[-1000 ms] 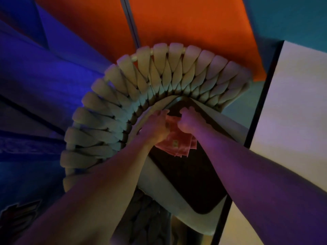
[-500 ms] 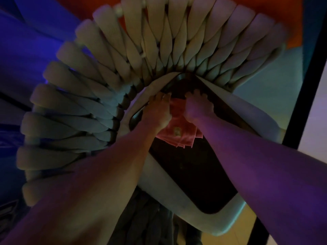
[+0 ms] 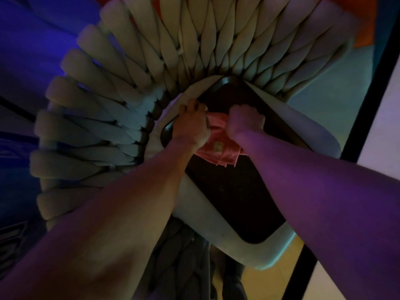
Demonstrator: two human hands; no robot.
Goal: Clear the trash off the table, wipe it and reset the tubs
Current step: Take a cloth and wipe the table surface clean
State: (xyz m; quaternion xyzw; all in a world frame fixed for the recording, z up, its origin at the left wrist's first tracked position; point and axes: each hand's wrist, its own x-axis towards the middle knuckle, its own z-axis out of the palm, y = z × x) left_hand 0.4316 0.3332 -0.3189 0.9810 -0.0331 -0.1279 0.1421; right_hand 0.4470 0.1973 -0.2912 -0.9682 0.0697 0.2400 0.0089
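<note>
Cloth (image 3: pixel 218 148) bunched between both your hands, over the dark tray.

Woven chair back (image 3: pixel 91 126) curves round on your left; your left hand (image 3: pixel 191 124) curls over the cloth's left edge and the tray (image 3: pixel 238 198) rim, and your right hand (image 3: pixel 245 121), knuckles up, pinches the cloth's other top corner. Most of the cloth hangs toward you, below both grips, its folds running along the tray's length. Both hands sit equally close; pull it your way to wipe.
</note>
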